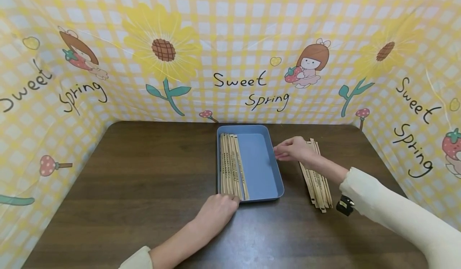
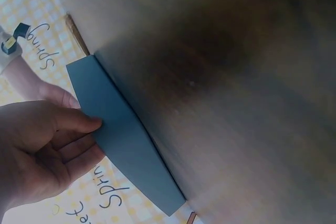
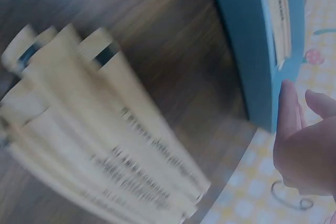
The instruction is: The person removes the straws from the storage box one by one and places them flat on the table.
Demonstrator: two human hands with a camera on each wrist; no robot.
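A blue rectangular tray (image 1: 257, 157) lies on the table, with slim, tan paper-wrapped sticks (image 1: 230, 165) lined lengthwise along its left side. My left hand (image 1: 217, 211) pinches the tray's near wall at the left corner; in the left wrist view its thumb presses the outside of the blue wall (image 2: 126, 135). At the tray's right side, my right hand (image 1: 295, 149) has its fingertips right at the rim. The right wrist view shows its index finger (image 3: 287, 108) straight and its thumb apart, nothing between them. Beneath the right forearm lies a pile of similar sticks (image 1: 317, 185), partly hidden.
The dark brown wooden table (image 1: 144, 173) extends around the tray. Yellow checked cloth (image 1: 230, 53) with flower and cartoon prints stands along the back and both sides. A small black device (image 1: 345, 205) hangs at the right wrist.
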